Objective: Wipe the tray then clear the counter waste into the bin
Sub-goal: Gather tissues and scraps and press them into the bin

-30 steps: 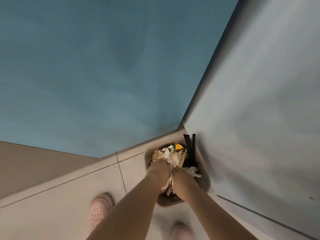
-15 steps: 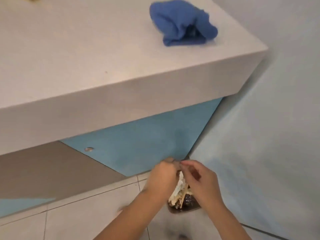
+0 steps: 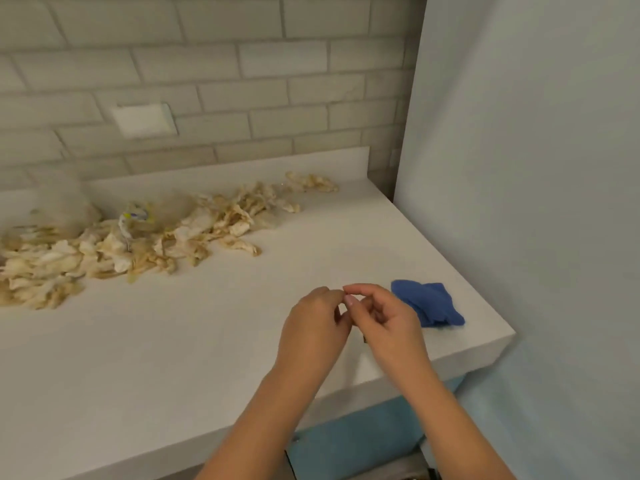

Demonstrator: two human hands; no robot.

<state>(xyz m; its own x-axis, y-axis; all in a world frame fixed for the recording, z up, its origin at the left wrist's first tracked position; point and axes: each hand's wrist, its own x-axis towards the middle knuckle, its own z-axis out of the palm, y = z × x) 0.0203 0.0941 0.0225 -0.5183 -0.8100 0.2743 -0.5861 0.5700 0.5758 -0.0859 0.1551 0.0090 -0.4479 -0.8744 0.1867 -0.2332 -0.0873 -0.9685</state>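
A long pile of pale, dry peelings and scraps lies along the back left of the white counter, with a crumpled wrapper in it. A crumpled blue cloth sits near the counter's right front corner. My left hand and right hand hover together over the counter, just left of the cloth. Their fingers are loosely curled, the fingertips meet, and I see nothing held in them. No tray and no bin are in view.
A tiled wall with a white cover plate backs the counter. A plain pale wall closes off the right side. The counter's front edge runs diagonally under my forearms, with a blue cabinet front below it.
My hands have come up from the bin on the floor, where they pressed waste in, to above the counter. The view has swung up from floor to countertop.
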